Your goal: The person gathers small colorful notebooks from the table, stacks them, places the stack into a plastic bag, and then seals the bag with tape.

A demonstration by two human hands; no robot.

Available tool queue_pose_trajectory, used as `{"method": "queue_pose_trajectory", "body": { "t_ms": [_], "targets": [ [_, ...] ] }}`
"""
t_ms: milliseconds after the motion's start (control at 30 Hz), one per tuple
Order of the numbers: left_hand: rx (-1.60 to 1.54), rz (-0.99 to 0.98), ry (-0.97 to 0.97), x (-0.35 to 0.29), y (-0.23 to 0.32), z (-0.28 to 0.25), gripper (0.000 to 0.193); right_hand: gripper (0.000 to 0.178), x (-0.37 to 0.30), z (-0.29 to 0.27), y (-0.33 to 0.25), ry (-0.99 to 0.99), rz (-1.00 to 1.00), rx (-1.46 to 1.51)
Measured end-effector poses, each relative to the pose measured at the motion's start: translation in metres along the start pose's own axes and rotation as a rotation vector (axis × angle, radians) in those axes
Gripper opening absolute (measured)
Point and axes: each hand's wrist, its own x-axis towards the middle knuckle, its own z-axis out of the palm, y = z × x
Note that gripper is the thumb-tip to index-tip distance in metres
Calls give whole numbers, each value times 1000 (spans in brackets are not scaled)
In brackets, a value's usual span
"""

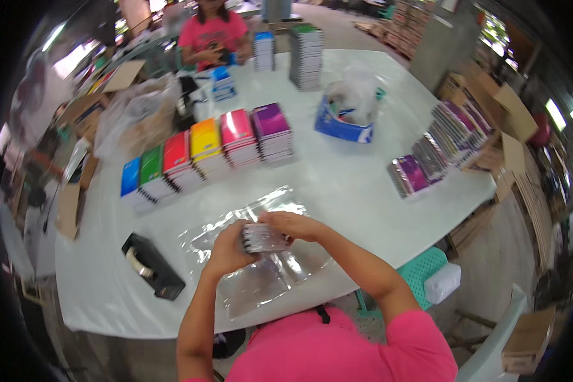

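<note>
Between my two hands is a small stack of spiral notebooks (267, 239), its white page edges and dark coils facing up toward me. My left hand (228, 249) grips the coil side, and my right hand (294, 225) wraps the far right corner. Under them, clear plastic bags (251, 294) lie spread on the white table, shiny with reflections. A black tape dispenser (153, 267) with a pale roll rests left of my left hand. Beyond the hands stands a row of notebook stacks: blue (130, 176), green (152, 163), red (176, 151), yellow (205, 137), another red (237, 126) and purple (271, 120).
A blue box (344, 130) holding plastic stands past the row. Wrapped purple notebooks (414, 175) pile up at the right, by open cartons (514, 111). Tall notebook stacks (306, 60) rise at the far side, near a person in pink (215, 35). A green stool (420, 277) sits beside the table.
</note>
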Motion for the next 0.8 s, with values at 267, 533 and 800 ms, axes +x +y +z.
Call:
{"method": "queue_pose_trajectory", "body": {
  "t_ms": [267,533,800],
  "targets": [
    [212,839,-127,182,152,153,60,47,-174,-119,114,1397,-410,186],
    [524,893,270,230,183,342,65,34,-252,-98,199,1611,25,284],
    [499,884,13,219,107,186,64,33,-162,-127,176,1436,-163,-38]
  ]
}}
